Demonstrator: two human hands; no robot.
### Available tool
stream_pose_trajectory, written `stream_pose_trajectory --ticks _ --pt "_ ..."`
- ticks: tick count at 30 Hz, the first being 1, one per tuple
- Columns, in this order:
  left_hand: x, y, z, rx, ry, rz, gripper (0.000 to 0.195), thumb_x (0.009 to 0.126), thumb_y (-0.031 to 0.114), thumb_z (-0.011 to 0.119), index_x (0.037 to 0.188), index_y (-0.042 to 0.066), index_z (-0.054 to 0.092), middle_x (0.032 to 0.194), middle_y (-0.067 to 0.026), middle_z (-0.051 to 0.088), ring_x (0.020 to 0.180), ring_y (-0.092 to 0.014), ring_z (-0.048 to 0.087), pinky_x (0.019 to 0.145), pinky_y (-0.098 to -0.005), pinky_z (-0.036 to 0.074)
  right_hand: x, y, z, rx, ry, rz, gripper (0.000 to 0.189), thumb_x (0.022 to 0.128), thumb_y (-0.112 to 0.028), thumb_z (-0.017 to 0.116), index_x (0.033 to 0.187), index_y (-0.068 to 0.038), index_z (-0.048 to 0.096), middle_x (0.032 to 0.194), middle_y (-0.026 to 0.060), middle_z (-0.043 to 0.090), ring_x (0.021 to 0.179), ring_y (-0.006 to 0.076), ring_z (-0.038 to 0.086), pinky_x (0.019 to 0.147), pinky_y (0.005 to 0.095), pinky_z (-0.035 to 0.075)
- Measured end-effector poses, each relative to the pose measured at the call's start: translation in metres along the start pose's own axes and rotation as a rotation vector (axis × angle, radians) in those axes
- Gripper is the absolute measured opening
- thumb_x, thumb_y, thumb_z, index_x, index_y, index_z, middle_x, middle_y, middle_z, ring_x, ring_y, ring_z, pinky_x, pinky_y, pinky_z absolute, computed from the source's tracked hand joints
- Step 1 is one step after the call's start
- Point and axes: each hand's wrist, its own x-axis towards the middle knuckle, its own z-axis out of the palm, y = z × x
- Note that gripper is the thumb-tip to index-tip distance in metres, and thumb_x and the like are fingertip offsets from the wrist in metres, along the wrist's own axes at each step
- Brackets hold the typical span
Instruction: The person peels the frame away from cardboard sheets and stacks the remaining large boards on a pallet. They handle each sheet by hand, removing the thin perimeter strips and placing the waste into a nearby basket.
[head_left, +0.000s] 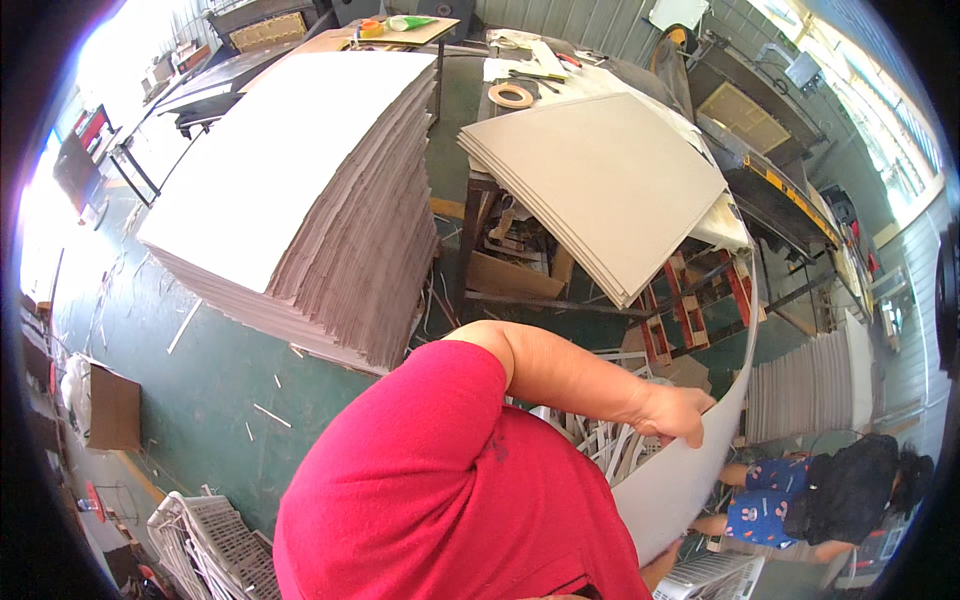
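A large pale cardboard sheet (679, 480) stands on edge before me, curving up along the right of the table. My left hand (679, 416) grips its near edge, fingers folded over it. Low in the view, my right hand (664, 559) is at the sheet's lower edge, seemingly gripping it; my red sleeve and the sheet hide part of it. A few grey-beige boards (592, 187) lie fanned slightly on the worktable, their corners past its edge. Left of them rises a tall stack of white-topped board sheets (300, 150).
Tape roll (511, 96) and tools lie on the table. Red slatted pallets (686, 307) are beneath it. Another person (832, 491) is at lower right, near upright boards (802, 386). White baskets (217, 536), (709, 576) and a cardboard box (112, 405) stand on the floor; paper strips are scattered there.
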Motion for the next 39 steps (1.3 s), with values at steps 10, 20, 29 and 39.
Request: stream_pose_trajectory --ticks 10,20,29,39 --pt "-0.109 0.101 -0.055 0.408 0.406 0.476 0.040 0.075 0.005 0.059 0.112 -0.006 0.048 0.095 -0.0114 0.061 0.087 -0.017 0.055 0.079 -0.0329 0.045 0.046 -0.186 0.104 0.353 -0.366 -0.279 0.047 0.089 -0.032 0.045 0.123 0.000 0.044 0.122 0.0098 0.049 0.111 0.0259 0.046 0.095 0.0382 0.035" --pt "-0.353 0.234 -0.080 1.129 1.386 0.179 0.042 0.080 0.018 0.057 0.119 0.004 0.049 0.114 -0.0147 0.053 0.103 -0.025 0.053 0.091 -0.0445 0.040 -0.066 -0.246 0.482 0.397 -1.036 -0.225 0.034 0.088 -0.019 0.045 0.116 0.002 0.046 0.113 0.0122 0.051 0.105 0.0241 0.049 0.092 0.0377 0.038" --pt "-0.666 0.181 -0.106 1.459 2.152 -0.118 0.048 0.082 0.036 0.058 0.118 0.005 0.052 0.118 -0.0146 0.054 0.106 -0.024 0.053 0.091 -0.0336 0.040 -0.352 -0.120 0.625 -0.245 -1.537 0.027 0.022 0.083 -0.013 0.056 0.091 0.007 0.052 0.082 0.0090 0.058 0.068 0.0145 0.057 0.055 0.0283 0.051" --pt "-0.690 0.027 -0.087 1.414 2.883 -0.138 0.038 0.081 0.027 0.060 0.112 0.005 0.056 0.128 -0.0166 0.043 0.115 -0.028 0.044 0.095 -0.0358 0.034 -0.394 -0.092 0.660 -0.248 -1.682 0.200 0.019 0.085 -0.016 0.055 0.089 0.003 0.053 0.073 0.0045 0.057 0.056 0.0094 0.053 0.044 0.0239 0.045"
